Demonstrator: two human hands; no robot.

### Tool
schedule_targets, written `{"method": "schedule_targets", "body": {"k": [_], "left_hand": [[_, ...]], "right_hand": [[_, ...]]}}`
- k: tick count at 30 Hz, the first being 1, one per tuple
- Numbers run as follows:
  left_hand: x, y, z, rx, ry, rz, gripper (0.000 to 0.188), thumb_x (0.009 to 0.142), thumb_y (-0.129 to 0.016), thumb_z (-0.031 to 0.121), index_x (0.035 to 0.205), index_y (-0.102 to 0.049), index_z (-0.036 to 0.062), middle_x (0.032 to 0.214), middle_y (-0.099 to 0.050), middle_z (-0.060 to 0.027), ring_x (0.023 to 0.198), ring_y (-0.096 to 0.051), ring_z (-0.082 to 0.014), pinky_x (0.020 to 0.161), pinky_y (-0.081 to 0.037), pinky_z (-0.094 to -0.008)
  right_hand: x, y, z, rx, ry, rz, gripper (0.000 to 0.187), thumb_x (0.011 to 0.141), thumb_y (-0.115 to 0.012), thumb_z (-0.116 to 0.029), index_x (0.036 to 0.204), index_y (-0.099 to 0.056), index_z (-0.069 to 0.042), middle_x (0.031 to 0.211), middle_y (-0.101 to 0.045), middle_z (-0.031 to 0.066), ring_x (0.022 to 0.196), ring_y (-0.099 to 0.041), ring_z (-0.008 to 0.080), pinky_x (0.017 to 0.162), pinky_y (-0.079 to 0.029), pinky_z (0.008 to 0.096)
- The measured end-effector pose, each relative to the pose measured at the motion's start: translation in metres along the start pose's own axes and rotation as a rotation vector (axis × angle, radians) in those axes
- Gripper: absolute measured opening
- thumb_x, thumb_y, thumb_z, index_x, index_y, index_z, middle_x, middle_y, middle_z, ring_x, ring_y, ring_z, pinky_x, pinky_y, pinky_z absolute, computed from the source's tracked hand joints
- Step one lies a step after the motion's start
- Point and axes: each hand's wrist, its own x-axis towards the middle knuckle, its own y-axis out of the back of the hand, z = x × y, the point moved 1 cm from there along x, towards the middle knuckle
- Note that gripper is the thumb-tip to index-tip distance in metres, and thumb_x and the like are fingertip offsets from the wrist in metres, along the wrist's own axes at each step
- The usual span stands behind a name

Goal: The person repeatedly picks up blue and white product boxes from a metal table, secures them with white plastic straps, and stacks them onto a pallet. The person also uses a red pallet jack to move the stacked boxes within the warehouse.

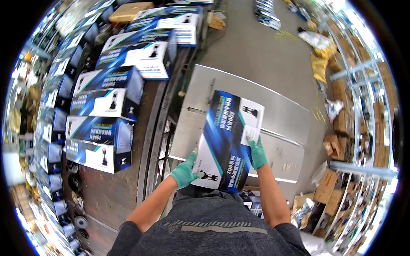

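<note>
A long blue, black and white printed carton (228,138) is held in front of my body, tilted, above a pale metal-topped table (282,111). Green work gloves cover both hands. My left hand (186,171) grips the carton's near left corner, its thumb lying on the white printed panel. At the right edge, about midway along, my right hand (257,153) is closed on the carton with its fingers over the side. The carton's underside and the fingertips beneath it are hidden.
Similar cartons (102,100) line the dark steel bench (106,187) at my left, with round metal parts (80,222) near its front. Shelving (363,170) with brown boxes stands at the right. Yellow and white bags (318,66) lie on the floor (252,47).
</note>
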Motion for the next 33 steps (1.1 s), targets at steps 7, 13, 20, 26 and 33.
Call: {"method": "schedule_targets", "body": {"k": [7,13,20,26,33], "left_hand": [[-0.004,-0.03,-0.006,-0.443,-0.021,0.148,0.101,0.084,-0.079,0.004,0.161,-0.013,0.0014,0.156,-0.039,-0.021,0.141,-0.043,-0.0269,0.116,-0.035,-0.037],[-0.005,-0.029,0.041,0.257,-0.013,0.237,0.103,0.078,-0.081,0.004,0.161,-0.024,0.0207,0.162,-0.028,-0.0209,0.145,-0.037,-0.0391,0.118,-0.038,-0.0417],[-0.009,-0.028,0.063,0.345,0.116,0.249,0.099,0.079,-0.08,0.006,0.16,-0.025,0.0204,0.16,-0.034,-0.0188,0.144,-0.039,-0.0368,0.116,-0.04,-0.0406],[-0.004,-0.031,0.104,0.747,-0.013,0.393,0.078,0.079,-0.078,0.01,0.149,-0.044,0.0126,0.157,-0.039,-0.0178,0.134,-0.049,-0.0384,0.11,-0.044,-0.0443],[0.052,-0.043,0.249,0.809,-0.915,0.344,0.03,0.084,-0.065,0.002,0.114,-0.066,0.0069,0.12,-0.068,-0.0113,0.119,-0.063,-0.0299,0.107,-0.048,-0.0422]], "right_hand": [[0.003,0.083,0.004,-0.329,0.012,-0.039,0.063,0.103,-0.052,-0.047,0.156,-0.034,-0.02,0.142,-0.056,0.0062,0.12,-0.058,0.0213,0.103,-0.046,0.0335],[0.043,0.284,-0.039,-1.312,0.183,0.514,0.042,0.089,-0.061,-0.013,0.131,-0.063,-0.015,0.138,-0.059,0.0114,0.126,-0.054,0.0387,0.108,-0.045,0.0426],[0.08,0.3,-0.077,-1.862,0.039,0.106,0.051,0.081,-0.071,-0.008,0.13,-0.06,-0.017,0.132,-0.059,0.0085,0.128,-0.054,0.0324,0.116,-0.034,0.0575],[0.081,0.339,-0.1,-1.861,0.067,-0.055,0.035,0.086,-0.067,-0.017,0.121,-0.065,-0.016,0.127,-0.06,0.0123,0.119,-0.061,0.0343,0.108,-0.044,0.0527],[-0.029,0.17,-0.313,-1.84,1.014,-0.019,0.013,0.083,-0.064,-0.018,0.094,-0.067,-0.012,0.092,-0.063,0.0065,0.082,-0.067,0.0298,0.068,-0.056,0.0434]]}}
